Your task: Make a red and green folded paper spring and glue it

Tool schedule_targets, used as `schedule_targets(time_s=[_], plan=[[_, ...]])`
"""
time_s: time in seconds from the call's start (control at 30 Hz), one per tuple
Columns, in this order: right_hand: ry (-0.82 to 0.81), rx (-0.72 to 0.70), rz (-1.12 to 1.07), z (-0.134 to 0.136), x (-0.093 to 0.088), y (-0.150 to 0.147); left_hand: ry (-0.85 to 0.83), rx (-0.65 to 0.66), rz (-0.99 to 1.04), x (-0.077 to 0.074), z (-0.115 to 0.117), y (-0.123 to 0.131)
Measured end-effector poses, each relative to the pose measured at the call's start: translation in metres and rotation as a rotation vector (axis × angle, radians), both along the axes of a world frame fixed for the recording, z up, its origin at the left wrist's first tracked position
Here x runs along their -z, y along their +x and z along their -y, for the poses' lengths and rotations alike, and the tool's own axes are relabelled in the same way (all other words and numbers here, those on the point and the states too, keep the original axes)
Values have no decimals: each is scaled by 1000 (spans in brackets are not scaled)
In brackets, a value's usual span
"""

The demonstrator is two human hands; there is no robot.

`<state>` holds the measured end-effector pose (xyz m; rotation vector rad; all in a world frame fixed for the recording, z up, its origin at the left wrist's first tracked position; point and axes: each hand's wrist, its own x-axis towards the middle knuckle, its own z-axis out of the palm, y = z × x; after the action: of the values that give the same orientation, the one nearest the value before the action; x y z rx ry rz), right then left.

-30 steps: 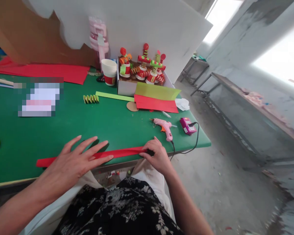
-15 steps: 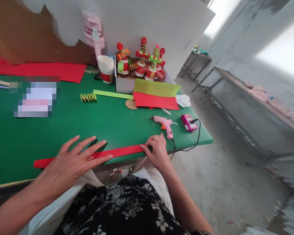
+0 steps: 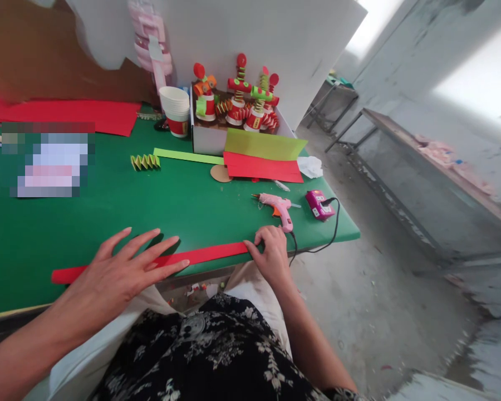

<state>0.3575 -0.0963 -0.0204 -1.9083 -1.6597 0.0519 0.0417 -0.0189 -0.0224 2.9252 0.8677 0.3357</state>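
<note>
A long red paper strip (image 3: 209,254) lies along the near edge of the green-topped table. My left hand (image 3: 125,273) rests flat across its left part, fingers spread, pressing it down and covering a stretch of it. At the strip's right end my right hand (image 3: 270,252) is closed, thumb against the paper and the other fingers curled. Just beyond that hand lies a pink glue gun (image 3: 278,207), its cord running off the table edge. A yellow-green folded paper spring (image 3: 145,162) sits farther back, next to a light green paper strip (image 3: 187,156).
A box (image 3: 209,139) holds several paper-cup figures, with stacked paper cups (image 3: 175,108) at its left. Red paper (image 3: 263,168), a cardboard disc (image 3: 221,173) and a purple power adapter (image 3: 319,205) lie on the right half. Red sheets (image 3: 75,116) lie at back left.
The view has shifted slightly. My right hand's thumb has slid a little to the right at the strip's end; my left hand stays flat on the strip.
</note>
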Motion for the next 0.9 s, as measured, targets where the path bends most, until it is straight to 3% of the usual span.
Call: schedule_targets(time_s=[0.13,0.2,0.23,0.3,0.37,0.57,0.9], plan=[[273,60,16,15,-6,-16,8,1,-18,-5,-1,1],[328,-105,54,23,-8,-36,16,4,-10,-5,-1,2],[306,-256,86,26,-8,-47,23,9,-6,-4,-2,1],[204,-522,177,28,-6,-66,47,21,13,1,-3,0],[88,-636,262,26,-2,-80,79,34,40,6,-4,-2],[-154,-581,343,25,4,-85,39,57,75,9,-5,-4],[-203,-453,333,38,7,-63,7,50,52,-1,-5,-3]])
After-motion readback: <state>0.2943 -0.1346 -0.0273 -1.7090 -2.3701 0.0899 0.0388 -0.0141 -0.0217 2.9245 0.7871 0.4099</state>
